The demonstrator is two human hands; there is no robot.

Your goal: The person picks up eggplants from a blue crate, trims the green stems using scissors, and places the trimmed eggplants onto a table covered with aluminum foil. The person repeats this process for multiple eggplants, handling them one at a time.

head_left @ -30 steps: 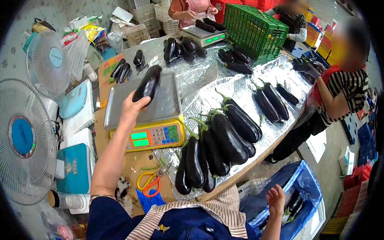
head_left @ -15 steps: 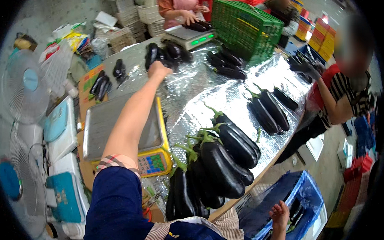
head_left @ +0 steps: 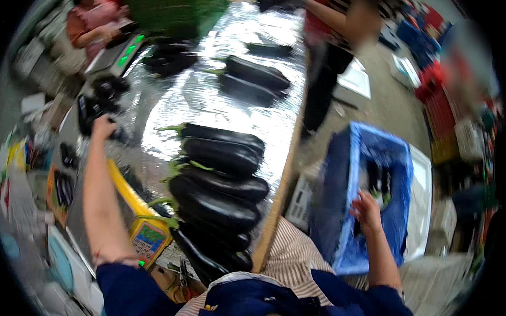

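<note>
My left arm reaches to the far left of the table, where my left hand (head_left: 102, 126) touches a dark eggplant (head_left: 86, 112) in a small group. Its fingers are blurred and partly hidden, so a grip cannot be made out. My right hand (head_left: 366, 211) hangs above a blue plastic-lined crate (head_left: 339, 239), fingers loosely bent and apart, with nothing in them. Down inside the crate lie several eggplants (head_left: 379, 176). A row of large glossy eggplants (head_left: 218, 198) with green stems lies on the silver foil in front of me.
A yellow-framed scale (head_left: 150, 235) stands by my left forearm. Farther off are a pair of eggplants (head_left: 253, 80), a green crate (head_left: 174, 13) and a second scale (head_left: 114, 58). One person works behind that scale; another stands at the table's far right. The foil-covered table (head_left: 165, 107) has a bare wooden edge.
The view has swung right, bringing the blue-lined crate fully in. My right hand is now over the crate's opening with fingers more spread. My left hand stays by the far-left eggplants.
</note>
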